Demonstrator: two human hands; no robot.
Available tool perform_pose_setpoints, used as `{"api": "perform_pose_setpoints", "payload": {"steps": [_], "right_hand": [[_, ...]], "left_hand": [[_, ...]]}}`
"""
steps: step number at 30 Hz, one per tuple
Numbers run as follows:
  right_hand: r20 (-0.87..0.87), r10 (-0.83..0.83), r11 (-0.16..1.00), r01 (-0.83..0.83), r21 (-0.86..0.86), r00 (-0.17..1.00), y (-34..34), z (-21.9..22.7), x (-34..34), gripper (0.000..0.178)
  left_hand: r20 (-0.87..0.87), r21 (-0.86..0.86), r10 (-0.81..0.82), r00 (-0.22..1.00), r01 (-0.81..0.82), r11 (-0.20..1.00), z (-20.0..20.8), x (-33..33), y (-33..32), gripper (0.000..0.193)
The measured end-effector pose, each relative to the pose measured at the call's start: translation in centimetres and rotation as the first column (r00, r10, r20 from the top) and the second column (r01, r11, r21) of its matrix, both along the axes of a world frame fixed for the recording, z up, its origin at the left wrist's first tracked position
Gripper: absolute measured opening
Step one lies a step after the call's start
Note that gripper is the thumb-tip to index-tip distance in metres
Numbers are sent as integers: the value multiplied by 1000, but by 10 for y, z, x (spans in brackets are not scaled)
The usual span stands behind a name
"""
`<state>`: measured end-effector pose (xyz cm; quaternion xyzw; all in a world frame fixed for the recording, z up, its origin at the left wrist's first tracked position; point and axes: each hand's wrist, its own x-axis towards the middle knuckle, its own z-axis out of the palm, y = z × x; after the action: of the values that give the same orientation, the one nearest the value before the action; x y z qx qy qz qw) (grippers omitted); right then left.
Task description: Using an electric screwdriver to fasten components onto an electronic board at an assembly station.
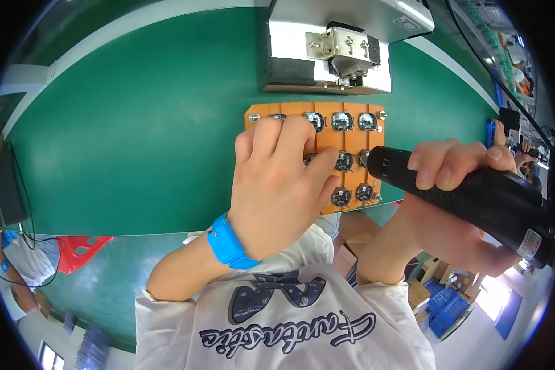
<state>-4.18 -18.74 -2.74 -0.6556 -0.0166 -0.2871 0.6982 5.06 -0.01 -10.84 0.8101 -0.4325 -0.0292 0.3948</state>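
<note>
An orange fixture board (325, 139) lies on the green table, with round dark circuit boards (341, 121) sitting in rows of its pockets. My left hand (280, 179) rests over its left and middle part, fingers bent down, hiding several pockets. Thumb and fingertips are curled close to the middle row; what they hold, if anything, is hidden. In my right hand (456, 179) is a black electric screwdriver (475, 194), fingers wrapped round its body. Its nose is over the right column of the board, and the bit itself is out of sight.
Behind the fixture stands a metal device (348, 52) with a silver bracket. A green table (135, 135) spreads around. At far left are a dark box (7, 188) with cables, a red stool (83, 250) and another person's arm. Blue crates (444, 308) and cartons stand at lower right.
</note>
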Motion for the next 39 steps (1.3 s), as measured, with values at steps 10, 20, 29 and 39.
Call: {"api": "perform_pose_setpoints", "payload": {"steps": [10,20,29,39], "right_hand": [[59,231,963,-219,-155,971,-18,-8,5,100],[45,188,969,-178,-174,981,-13,-12,5,99],[61,146,979,-135,-153,987,-7,-16,3,97],[115,61,995,-51,-83,992,4,-25,5,99]], "left_hand": [[44,40,30,999,-32,999,0,-4,-10,35],[38,23,26,999,-27,999,-3,-6,-11,25],[44,8,29,999,-30,1000,-2,-5,-12,23],[39,27,31,999,-32,999,1,-5,-13,31]]}}
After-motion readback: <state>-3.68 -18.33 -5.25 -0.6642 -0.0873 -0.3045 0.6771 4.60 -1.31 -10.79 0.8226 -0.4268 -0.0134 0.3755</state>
